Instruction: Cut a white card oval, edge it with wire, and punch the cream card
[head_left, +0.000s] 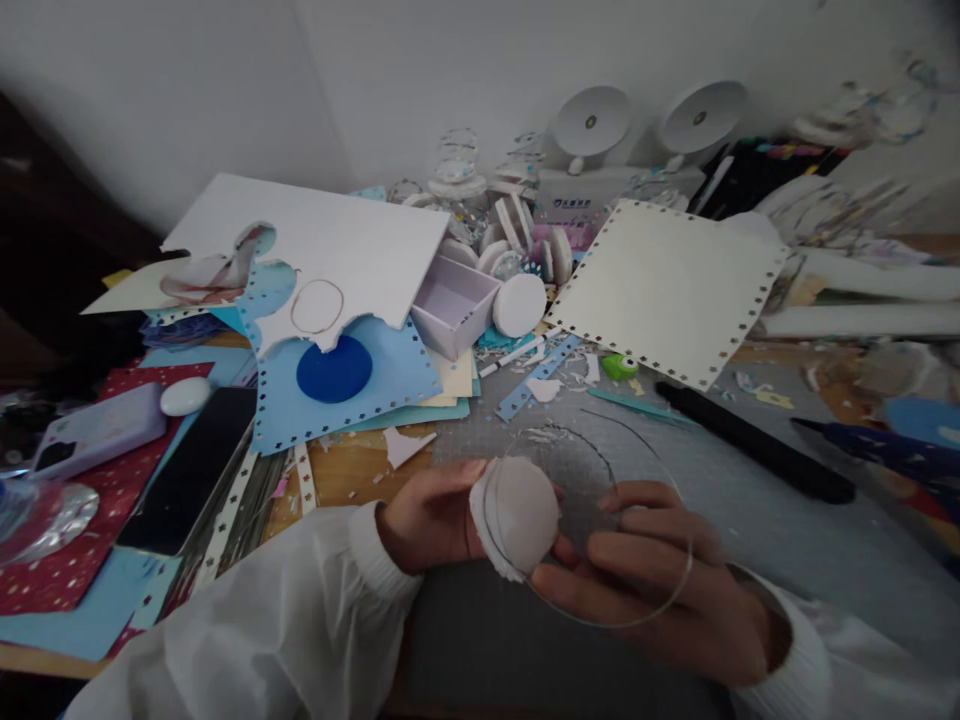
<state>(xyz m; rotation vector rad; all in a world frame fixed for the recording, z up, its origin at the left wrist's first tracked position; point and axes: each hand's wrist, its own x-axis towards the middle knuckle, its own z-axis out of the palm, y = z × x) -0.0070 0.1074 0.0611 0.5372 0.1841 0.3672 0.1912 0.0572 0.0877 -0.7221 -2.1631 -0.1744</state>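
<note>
Over the grey cutting mat (pixel 480 650), my left hand (pixel 439 515) grips a round white disc (pixel 529 510) with a rough, ragged edge. The fingers wrap round its left side and behind it, and the disc is tilted toward me. A thin coiled wire (pixel 681 590) makes wide loops to the right of the disc, and part of it crosses the disc's face near its left edge. My right hand (pixel 660 570) is closed on the wire, with its fingers bent and the lower fingertips by the disc's lower right edge. Motion slightly blurs this hand.
Behind lie a white box (pixel 457 305), several round white discs (pixel 519 305) and a hole-punched cream sheet (pixel 667 285). A black pen-shaped tool (pixel 757 440) rests at right. At left are a blue lid-like disc (pixel 334 368), a dark phone (pixel 191 470) and a clear bottle (pixel 45 520).
</note>
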